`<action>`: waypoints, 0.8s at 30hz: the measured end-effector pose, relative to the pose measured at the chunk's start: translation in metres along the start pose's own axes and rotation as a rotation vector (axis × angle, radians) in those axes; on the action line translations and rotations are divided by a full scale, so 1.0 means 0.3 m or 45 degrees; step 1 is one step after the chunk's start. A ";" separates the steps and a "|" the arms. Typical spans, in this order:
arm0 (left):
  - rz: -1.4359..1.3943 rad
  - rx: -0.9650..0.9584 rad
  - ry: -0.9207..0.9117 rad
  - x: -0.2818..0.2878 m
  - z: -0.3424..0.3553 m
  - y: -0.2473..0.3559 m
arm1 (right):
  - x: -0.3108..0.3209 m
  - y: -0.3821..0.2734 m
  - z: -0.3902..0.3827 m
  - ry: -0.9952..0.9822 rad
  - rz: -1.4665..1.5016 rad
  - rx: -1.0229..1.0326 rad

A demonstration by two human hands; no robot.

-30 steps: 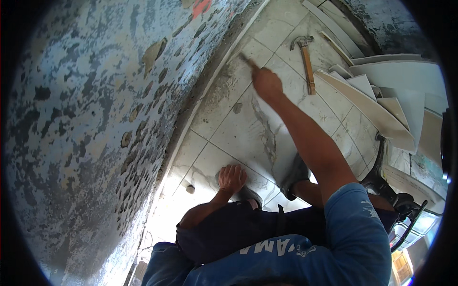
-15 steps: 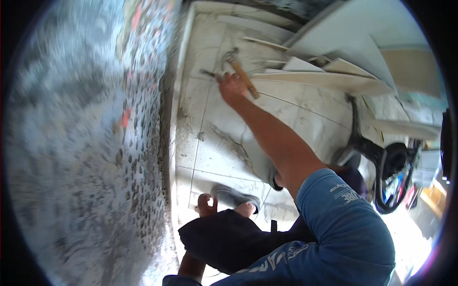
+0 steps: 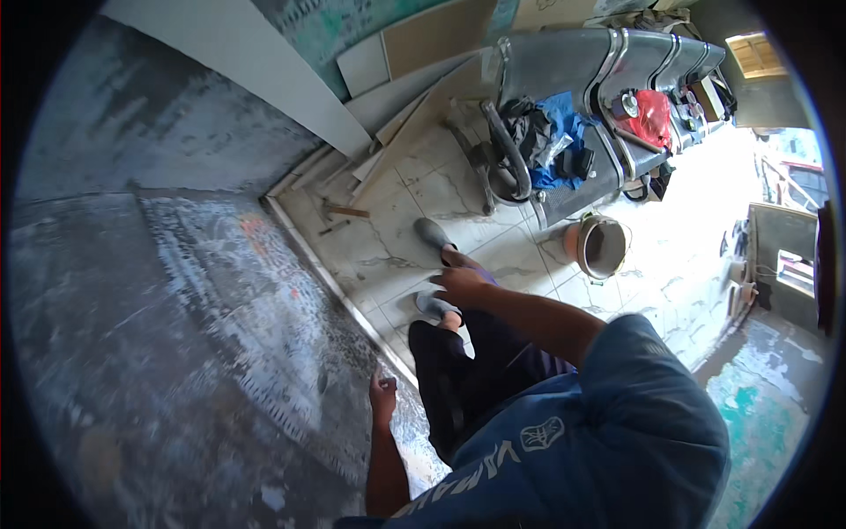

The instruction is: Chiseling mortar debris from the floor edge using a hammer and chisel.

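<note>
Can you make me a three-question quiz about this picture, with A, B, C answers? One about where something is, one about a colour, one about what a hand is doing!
1. Where does the hammer lie?
A. on the tiled floor near the wall corner
B. in the bucket
C. on the bench

2. What colour is the bag on the metal bench?
A. green
B. red
C. yellow

3. What is the right hand holding?
A. the hammer
B. a tile
C. nothing

Answers:
1 A, it rests on the pale tiles by the corner.
2 B, the bag is bright red.
3 C, it hangs empty with its fingers loosely curled above the knee, while the left hand rests at the tile edge.
</note>
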State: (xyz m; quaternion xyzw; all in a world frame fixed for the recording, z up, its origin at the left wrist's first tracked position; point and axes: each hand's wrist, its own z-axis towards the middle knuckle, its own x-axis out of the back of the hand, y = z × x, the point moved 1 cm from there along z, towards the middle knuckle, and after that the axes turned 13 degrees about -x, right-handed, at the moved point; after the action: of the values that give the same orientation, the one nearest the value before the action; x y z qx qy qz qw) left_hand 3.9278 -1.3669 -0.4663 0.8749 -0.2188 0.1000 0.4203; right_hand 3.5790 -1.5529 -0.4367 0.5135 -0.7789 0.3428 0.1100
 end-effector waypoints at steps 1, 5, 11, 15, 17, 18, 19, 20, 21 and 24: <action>0.158 -0.056 -0.012 0.026 0.011 0.097 | 0.029 0.069 -0.128 0.189 0.114 -0.053; 0.359 -0.429 -0.092 0.121 0.044 0.361 | 0.035 0.395 -0.575 0.347 0.333 -0.519; 0.432 -0.220 -0.346 -0.025 0.182 0.497 | -0.289 0.804 -1.282 0.481 0.595 -1.125; 0.647 -0.150 -0.633 -0.306 0.142 0.620 | -0.605 0.885 -1.647 0.615 1.002 -1.280; 0.824 -0.225 -0.747 -0.517 0.070 0.707 | -0.754 0.929 -1.809 0.622 1.145 -1.332; 0.753 -0.307 -0.800 -0.653 0.023 0.748 | -0.826 0.960 -1.890 0.631 1.207 -1.355; 0.766 -0.297 -0.841 -0.786 -0.027 0.793 | -0.894 1.001 -1.973 0.614 1.264 -1.396; 0.842 -0.264 -0.863 -0.916 -0.083 0.841 | -0.963 1.046 -2.059 0.587 1.322 -1.456; 0.813 -0.344 -0.909 -1.075 -0.149 0.892 | -1.025 1.114 -2.154 0.674 1.368 -1.469; 0.845 -0.417 -1.130 -1.523 -0.391 0.979 | -1.191 1.276 -2.420 0.639 1.509 -1.770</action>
State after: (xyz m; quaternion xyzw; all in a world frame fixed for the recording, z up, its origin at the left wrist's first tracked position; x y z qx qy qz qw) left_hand 3.3878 -1.3008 -0.3537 0.6410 -0.6495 -0.1851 0.3645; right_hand 3.2731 -0.7336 -0.2470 -0.2349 -0.8962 -0.0975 0.3636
